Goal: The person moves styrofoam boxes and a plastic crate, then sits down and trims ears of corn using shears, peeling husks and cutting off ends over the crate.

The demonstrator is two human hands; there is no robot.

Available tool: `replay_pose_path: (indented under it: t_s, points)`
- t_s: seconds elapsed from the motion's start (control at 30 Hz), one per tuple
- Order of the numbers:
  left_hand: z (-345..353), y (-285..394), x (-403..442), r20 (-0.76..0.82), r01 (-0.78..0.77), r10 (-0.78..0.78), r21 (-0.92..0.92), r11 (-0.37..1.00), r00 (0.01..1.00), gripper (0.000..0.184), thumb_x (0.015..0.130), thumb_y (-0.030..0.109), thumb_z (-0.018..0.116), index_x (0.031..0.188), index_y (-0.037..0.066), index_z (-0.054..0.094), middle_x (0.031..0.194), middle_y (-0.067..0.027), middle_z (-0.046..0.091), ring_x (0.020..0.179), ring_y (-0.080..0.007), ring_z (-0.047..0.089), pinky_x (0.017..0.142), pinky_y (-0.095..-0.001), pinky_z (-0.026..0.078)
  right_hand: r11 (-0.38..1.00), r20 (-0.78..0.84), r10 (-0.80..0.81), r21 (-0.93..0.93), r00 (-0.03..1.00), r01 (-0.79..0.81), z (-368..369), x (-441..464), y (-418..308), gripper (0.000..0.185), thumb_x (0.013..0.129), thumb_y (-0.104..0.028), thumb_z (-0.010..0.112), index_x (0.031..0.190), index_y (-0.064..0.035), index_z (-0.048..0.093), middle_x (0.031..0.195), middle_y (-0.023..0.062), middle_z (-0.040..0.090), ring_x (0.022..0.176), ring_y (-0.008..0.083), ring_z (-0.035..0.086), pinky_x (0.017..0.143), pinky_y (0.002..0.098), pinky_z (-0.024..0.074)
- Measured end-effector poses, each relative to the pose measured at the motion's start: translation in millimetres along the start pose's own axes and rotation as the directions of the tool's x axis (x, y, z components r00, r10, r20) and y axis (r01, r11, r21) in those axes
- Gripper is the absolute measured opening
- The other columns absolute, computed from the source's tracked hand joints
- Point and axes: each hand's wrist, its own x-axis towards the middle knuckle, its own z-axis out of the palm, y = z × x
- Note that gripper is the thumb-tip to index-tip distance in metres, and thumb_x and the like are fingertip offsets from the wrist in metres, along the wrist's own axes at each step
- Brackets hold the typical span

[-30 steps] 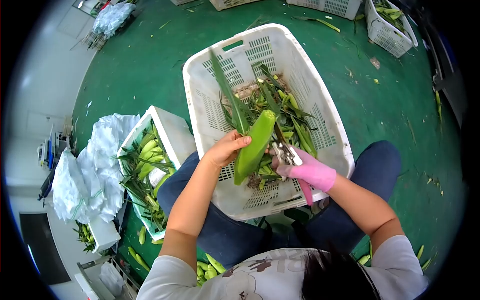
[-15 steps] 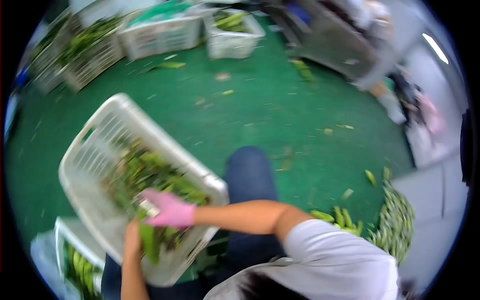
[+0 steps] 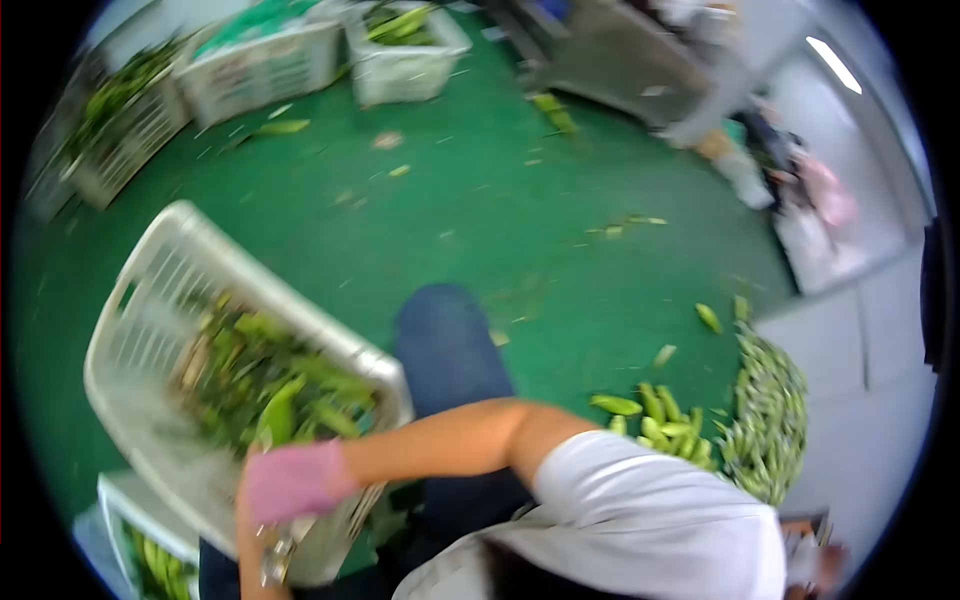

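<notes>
In the head view, my right hand point(image 3: 300, 482), in a pink glove, overlaps my left hand point(image 3: 246, 492) above the near end of a white plastic basket point(image 3: 245, 265). The left hand is bare, with a metal watch at the wrist, and mostly hidden behind the glove. A long, pointed green vegetable point(image 3: 278, 413) rises from between the hands; its lower end seems gripped by the left fingers. Blur and the glove's back conceal the right fingers. Inside the basket lies a heap of green leaves and trimmings point(image 3: 285, 365). The basket leans by my knees.
Light-green vegetables point(image 3: 672, 425) lie on the green floor at right, beside a larger pile of slim greenish pieces point(image 3: 768, 410). A white crate point(image 3: 115, 495) stands at lower left. More crates point(image 3: 270, 80) and a metal unit point(image 3: 625, 75) stand at the back. Scraps dot the floor.
My gloved hand has moved down and left, over the left hand. The green piece that hung below the hands has gone from there; one now points upward. The camera view has shifted.
</notes>
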Motion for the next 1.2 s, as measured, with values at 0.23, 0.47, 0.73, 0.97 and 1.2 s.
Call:
replay_pose_path:
  t_s: [0.23,0.47,0.73,0.97,1.2]
  points:
    - [62.6,70.2,-27.7,0.256,-0.052,0.177,-0.433,0.9,0.95,0.064,0.088,0.029,0.053,0.146,0.008,0.036,0.139,-0.0173,0.051,0.123,-0.0306,0.055,0.096,-0.0469,0.049,0.52,0.079,0.837,0.191,0.541,-0.833,-72.9,10.2,30.0,0.059,0.074,-0.027,0.075,0.124,-0.0027,0.055,0.116,0.0191,0.061,0.11,0.0356,0.059,0.097,0.0409,0.0466]
    - [62.5,73.3,-45.9,0.287,0.05,0.075,-0.405,0.913,0.955,0.063,0.1,0.056,0.034,0.137,0.006,0.047,0.113,-0.0191,0.061,0.087,-0.0294,0.066,0.065,-0.0393,0.058,0.22,0.376,0.859,0.344,0.348,-0.913,-101.3,23.4,35.8,0.075,0.078,-0.028,0.074,0.138,0.0047,0.042,0.125,0.0187,0.058,0.116,0.0269,0.055,0.103,0.0342,0.0413]
    - [45.1,79.4,-51.7,0.581,0.217,0.021,-0.336,0.917,0.813,0.067,0.1,0.059,0.031,0.139,0.007,0.044,0.106,-0.025,0.059,0.067,-0.0308,0.066,0.055,-0.0399,0.057,0.648,0.098,0.721,0.257,0.686,-0.717,-76.4,-8.5,41.1,0.062,0.075,-0.022,0.073,0.128,0.0016,0.049,0.108,0.018,0.06,0.1,0.0325,0.059,0.089,0.0356,0.0491]
    - [51.5,99.9,-64.6,0.475,0.028,0.257,-0.514,0.857,0.842,0.064,0.1,0.038,0.035,0.156,0.014,0.017,0.146,-0.0336,0.036,0.08,-0.0334,0.071,0.053,-0.0346,0.062,0.072,0.371,0.888,0.473,0.273,-0.878,-47.2,-5.1,34.0,0.017,0.081,-0.015,0.062,0.091,-0.0032,0.057,0.073,0.0054,0.059,0.062,0.0155,0.057,0.061,0.0302,0.0486]
    - [35.4,97.6,-55.5,0.569,0.2,0.179,-0.539,0.818,0.802,0.068,0.099,0.035,0.036,0.149,-0.009,0.021,0.142,-0.0443,0.03,0.081,-0.0399,0.07,0.052,-0.0372,0.063,0.523,-0.091,0.833,0.447,0.545,-0.725,-61.1,-3.0,34.5,0.03,0.079,-0.012,0.071,0.106,-0.0052,0.058,0.089,0.0104,0.063,0.082,0.0239,0.062,0.076,0.0351,0.0495]
